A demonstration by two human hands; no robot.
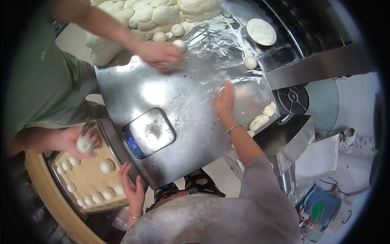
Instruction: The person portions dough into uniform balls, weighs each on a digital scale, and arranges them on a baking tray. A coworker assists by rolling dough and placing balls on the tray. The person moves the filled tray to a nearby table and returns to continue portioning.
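Observation:
My left hand [132, 189], a bracelet on its wrist, is raised beside the right rim of a dough-ball tray [88, 177]. Its fingers are spread and nothing is in them. Over the steel table [195, 134] my right hand [226, 100] is slightly blurred, thumb and fingers apart, with no object visible in it. Right of that forearm, dough pieces [259, 122] lie along the table edge. A digital kitchen scale [152, 131] with a bare platform lies between my hands. One dough ball [250, 62] rests beyond my right hand.
A co-worker's hand [85, 143] holds a dough ball over the tray; their other hand [161, 58] is blurred near another dough ball [179, 45]. A large dough mass [152, 15] covers the table's far left. A bowl of flour [261, 32] stands far right, a steel bin [283, 137] nearer.

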